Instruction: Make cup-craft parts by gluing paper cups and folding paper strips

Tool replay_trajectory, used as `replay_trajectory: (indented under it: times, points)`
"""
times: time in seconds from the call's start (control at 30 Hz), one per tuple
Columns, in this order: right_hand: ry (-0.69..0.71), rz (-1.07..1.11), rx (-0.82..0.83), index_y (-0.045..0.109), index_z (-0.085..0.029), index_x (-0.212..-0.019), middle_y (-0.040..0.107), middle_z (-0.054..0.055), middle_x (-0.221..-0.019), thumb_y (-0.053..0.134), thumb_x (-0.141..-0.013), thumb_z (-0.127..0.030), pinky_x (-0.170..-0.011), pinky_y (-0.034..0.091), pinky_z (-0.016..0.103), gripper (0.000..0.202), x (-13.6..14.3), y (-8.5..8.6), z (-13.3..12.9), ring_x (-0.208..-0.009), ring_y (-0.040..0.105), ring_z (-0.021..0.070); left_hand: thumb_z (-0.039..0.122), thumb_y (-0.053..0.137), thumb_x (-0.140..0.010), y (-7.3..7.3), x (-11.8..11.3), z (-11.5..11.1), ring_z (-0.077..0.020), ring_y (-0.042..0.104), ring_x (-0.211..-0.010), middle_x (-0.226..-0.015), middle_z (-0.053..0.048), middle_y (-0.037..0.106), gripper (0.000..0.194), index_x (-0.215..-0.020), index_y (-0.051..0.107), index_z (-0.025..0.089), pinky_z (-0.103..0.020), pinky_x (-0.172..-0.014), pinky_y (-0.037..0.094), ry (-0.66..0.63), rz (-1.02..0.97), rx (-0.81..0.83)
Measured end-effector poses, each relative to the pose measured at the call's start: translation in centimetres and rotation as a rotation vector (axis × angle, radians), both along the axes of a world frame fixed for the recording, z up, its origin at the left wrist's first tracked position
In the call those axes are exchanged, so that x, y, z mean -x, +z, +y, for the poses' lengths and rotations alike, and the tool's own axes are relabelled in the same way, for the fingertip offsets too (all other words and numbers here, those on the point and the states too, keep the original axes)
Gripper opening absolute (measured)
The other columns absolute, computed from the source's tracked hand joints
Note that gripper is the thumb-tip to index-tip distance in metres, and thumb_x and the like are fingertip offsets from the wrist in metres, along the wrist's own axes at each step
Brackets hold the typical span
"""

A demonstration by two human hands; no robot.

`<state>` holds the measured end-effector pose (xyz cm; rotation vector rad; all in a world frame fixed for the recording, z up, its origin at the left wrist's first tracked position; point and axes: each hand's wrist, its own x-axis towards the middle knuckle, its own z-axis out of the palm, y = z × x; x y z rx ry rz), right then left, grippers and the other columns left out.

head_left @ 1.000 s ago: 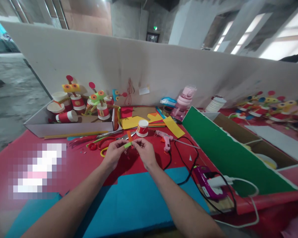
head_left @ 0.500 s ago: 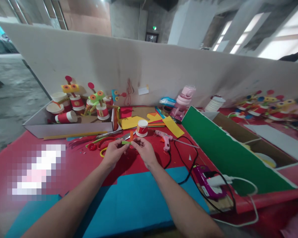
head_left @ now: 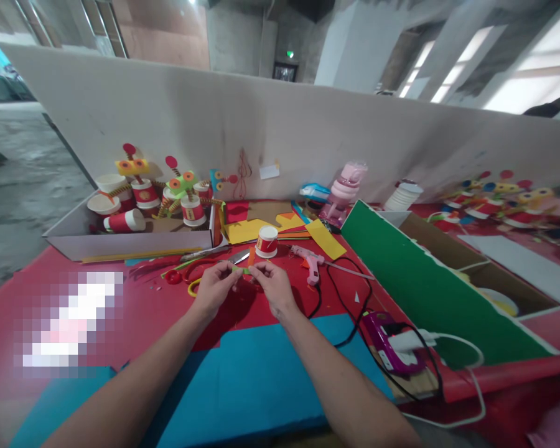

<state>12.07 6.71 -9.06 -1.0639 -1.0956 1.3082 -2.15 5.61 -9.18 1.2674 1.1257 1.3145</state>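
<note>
Between my two hands is a small green paper strip [head_left: 242, 270] with an orange strip [head_left: 251, 256] standing up from it near the right fingers. My left hand [head_left: 217, 287] pinches the green strip's left end. The right end is between the fingertips of my right hand [head_left: 273, 287]. Just behind my hands stands a red and white paper cup [head_left: 267, 241]. Scissors with a yellow handle [head_left: 193, 287] lie partly hidden behind my left hand. A pink glue gun [head_left: 312, 262] rests to the right of my right hand.
At the back left, a white box [head_left: 135, 244] holds cup figures. Yellow paper [head_left: 247, 231] lies behind the cup. A green-sided box [head_left: 429, 292], a purple power strip [head_left: 392, 348] and black cables are on the right. Blue sheets [head_left: 261, 379] lie under my forearms.
The orange strip has shifted slightly right and now leans a little. My right fingers have moved slightly right, and less of the green strip shows between my hands.
</note>
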Motion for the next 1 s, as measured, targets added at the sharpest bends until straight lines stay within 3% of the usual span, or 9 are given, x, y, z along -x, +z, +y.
replay_trajectory:
  times: [0.37,0.7,1.0]
  points:
    - [-0.054,-0.047,-0.108,0.067,-0.017,-0.075,0.064,0.000,-0.068,0.069,-0.071,-0.041,-0.062,0.043,0.025,0.024,0.08,-0.67,0.15,-0.064,0.055,0.0135,0.036,0.072,-0.071,0.40,-0.56,-0.27,-0.0080,0.049,-0.051,-0.060,0.003,0.056,0.025,-0.077,0.060,0.015,-0.021,-0.052,0.042,-0.048,-0.133,0.113]
    - [0.102,-0.004,-0.038,0.065,-0.017,-0.080,0.063,0.000,-0.072,0.073,-0.066,-0.037,-0.065,0.044,0.025,0.025,-0.44,-0.37,0.33,-0.068,0.056,0.0133,0.033,0.069,-0.074,-0.14,-0.31,0.08,-0.0083,0.049,-0.052,-0.056,0.003,0.055,0.022,-0.069,0.060,0.014,-0.020,-0.051,0.040,0.016,-0.020,0.023]
    - [0.091,-0.006,-0.038,0.063,-0.017,-0.077,0.062,-0.001,-0.069,0.073,-0.066,-0.037,-0.063,0.043,0.026,0.026,-0.25,-0.59,0.38,-0.065,0.055,0.0127,0.032,0.069,-0.072,0.11,-0.41,-0.19,-0.0088,0.049,-0.055,-0.061,0.002,0.058,0.019,-0.074,0.063,0.015,-0.020,-0.054,0.042,-0.029,-0.094,0.043]
